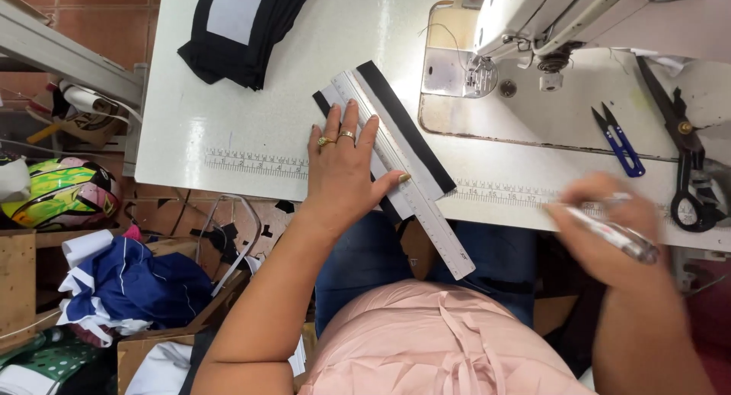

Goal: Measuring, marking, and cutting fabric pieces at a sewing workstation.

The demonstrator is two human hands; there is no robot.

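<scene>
Left hand pinning a ruler over black fabric on the white worktop (pixel 228 128).

The left hand (pixel 346 174), fingers spread, presses the clear plastic ruler (pixel 403 178) onto the narrow black fabric strip (pixel 403 124), partly hidden beneath; the right hand (pixel 609 231), motion-blurred at the near right, pinches a slim pen-like marker (pixel 613 235).

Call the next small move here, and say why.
Probably bring the right hand with its pen back to the ruler edge. The left hand lies flat on the ruler, pinning it over the black fabric strip on the white table, while the pen is off to the side, blurred.
</scene>
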